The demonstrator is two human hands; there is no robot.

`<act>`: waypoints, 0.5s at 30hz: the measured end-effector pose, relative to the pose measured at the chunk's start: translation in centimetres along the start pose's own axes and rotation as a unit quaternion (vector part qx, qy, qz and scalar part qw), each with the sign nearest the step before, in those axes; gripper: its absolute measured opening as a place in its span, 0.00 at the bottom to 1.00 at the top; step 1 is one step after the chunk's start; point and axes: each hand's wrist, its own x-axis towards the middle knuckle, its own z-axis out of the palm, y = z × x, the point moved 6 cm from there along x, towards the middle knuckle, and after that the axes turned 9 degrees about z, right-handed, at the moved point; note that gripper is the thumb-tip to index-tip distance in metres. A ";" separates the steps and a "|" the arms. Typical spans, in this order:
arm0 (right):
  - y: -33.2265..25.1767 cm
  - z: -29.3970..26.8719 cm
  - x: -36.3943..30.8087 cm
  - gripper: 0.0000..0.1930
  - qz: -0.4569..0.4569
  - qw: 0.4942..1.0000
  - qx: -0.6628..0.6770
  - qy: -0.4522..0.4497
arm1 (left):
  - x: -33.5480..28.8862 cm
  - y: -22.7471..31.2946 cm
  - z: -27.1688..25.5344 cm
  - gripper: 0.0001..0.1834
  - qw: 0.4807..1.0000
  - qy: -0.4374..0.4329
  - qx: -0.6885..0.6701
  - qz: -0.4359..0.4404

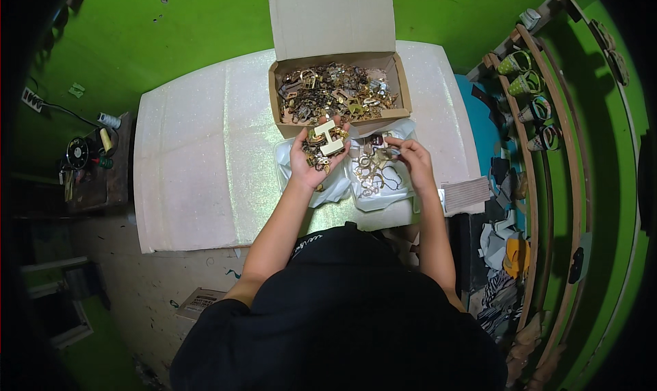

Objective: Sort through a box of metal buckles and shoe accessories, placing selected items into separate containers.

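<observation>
My left hand [309, 174] is palm up, cupped around a heap of small metal fittings [316, 147], gold, dark and silver. A cream H-shaped piece [328, 138] lies on top of them. To its right, my right hand [416, 161] is over a white plastic-lined tray [369, 200] of gold rings, buckles and a dark beaded loop. Its thumb and fingers come together by a small dark piece [378, 142]; whether they grip it I cannot make out. A second white plastic bag or tray [283, 159] is partly hidden under my left hand.
Behind my hands an open cardboard box [404, 103] holds many mixed metal fittings, its lid raised. All stand on a pale, glittery table cover [185, 158]. A grey ribbed piece [467, 194] lies at the right edge. Sandals hang on a wooden rack [540, 137] beyond.
</observation>
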 end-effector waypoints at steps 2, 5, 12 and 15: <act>-0.8 -0.5 -0.3 0.05 0.018 0.999 0.047 0.001 | 0.0 0.0 0.0 0.20 1.000 0.002 0.001 0.000; -1.5 -1.4 -0.7 0.04 0.036 0.995 0.092 0.013 | -0.1 0.0 0.0 0.20 1.000 0.003 0.005 0.001; 0.4 -4.6 -0.8 0.06 0.073 0.993 -0.056 0.074 | -0.1 -0.3 -0.1 0.20 1.000 -0.005 0.000 -0.004; 1.7 -5.2 -0.5 0.06 0.086 0.938 -0.315 0.117 | -0.1 -0.5 -0.3 0.19 1.000 0.005 -0.005 -0.011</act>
